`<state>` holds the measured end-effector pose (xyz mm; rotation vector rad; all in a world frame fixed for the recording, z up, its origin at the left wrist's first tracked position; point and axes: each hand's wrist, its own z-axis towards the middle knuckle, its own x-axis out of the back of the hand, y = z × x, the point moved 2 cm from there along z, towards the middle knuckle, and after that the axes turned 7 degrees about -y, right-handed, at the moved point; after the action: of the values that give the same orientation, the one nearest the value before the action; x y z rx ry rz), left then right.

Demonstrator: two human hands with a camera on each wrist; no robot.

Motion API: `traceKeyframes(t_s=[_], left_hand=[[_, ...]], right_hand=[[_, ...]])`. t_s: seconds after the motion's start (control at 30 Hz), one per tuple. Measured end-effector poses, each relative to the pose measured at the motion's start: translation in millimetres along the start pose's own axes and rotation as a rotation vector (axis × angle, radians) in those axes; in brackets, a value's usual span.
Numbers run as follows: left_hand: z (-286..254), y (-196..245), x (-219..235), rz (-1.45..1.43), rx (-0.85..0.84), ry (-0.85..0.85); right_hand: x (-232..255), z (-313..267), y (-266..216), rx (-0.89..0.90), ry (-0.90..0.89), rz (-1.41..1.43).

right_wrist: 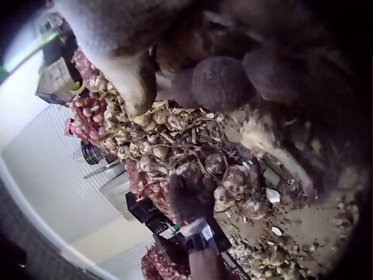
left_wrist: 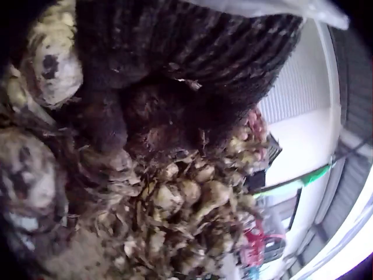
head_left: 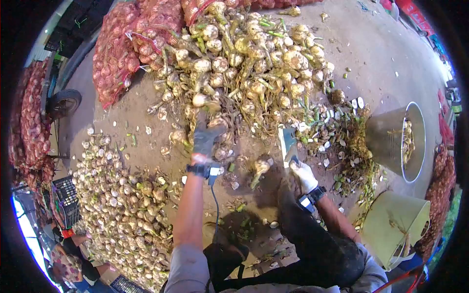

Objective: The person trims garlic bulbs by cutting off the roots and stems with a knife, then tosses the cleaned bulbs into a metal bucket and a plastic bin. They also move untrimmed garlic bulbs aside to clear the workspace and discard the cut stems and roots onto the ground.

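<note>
From the head view, your left hand [head_left: 204, 140], in a dark glove, reaches into the near edge of the garlic pile [head_left: 249, 63] on the concrete floor [head_left: 381, 58]. Its fingers lie among the bulbs, but you cannot tell from here whether the grip has closed on one. Your right hand [head_left: 304, 175], in a white glove, is clenched round the handle of a knife [head_left: 287, 143], blade pointing up toward the pile. One loose bulb [head_left: 260, 168] lies on the floor between your hands. A steel bucket [head_left: 396, 141] with trimmed bulbs lies tipped to the right, a green bucket [head_left: 394, 227] nearer you, red net sacks [head_left: 122, 49] at the back, and a second heap [head_left: 122, 205] on your left.

In the left wrist view, the glove [left_wrist: 175, 70] fills the top, pressed against muddy bulbs [left_wrist: 192, 195]; the fingers are hidden, so the grip stays unclear.

In the right wrist view, the white glove [right_wrist: 116, 52] sits close to the lens, the pile [right_wrist: 175, 140] beyond, and your left hand [right_wrist: 189, 195] digs into it.

The bulbs look light, firm and dry-skinned, with brittle roots and papery, flaking husks; taking one round its body, stalk out, seems the safest hold. No brand, label or writing can be read anywhere.
</note>
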<state>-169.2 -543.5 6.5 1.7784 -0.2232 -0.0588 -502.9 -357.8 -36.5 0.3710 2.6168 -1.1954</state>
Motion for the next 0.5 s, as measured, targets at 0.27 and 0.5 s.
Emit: traceKeyframes(t_s=[0.27,0.5], left_hand=[[-141.2,-26.9,-46.5,-1.629,0.349,0.042],[-184.1,-6.7,-71.0,-0.818,0.456,-0.339]], right_hand=[[-40.5,-20.9,-32.1,0.165,-0.076,-0.597],[-99.2,-44.2,-66.3,0.651,0.045,-1.397]])
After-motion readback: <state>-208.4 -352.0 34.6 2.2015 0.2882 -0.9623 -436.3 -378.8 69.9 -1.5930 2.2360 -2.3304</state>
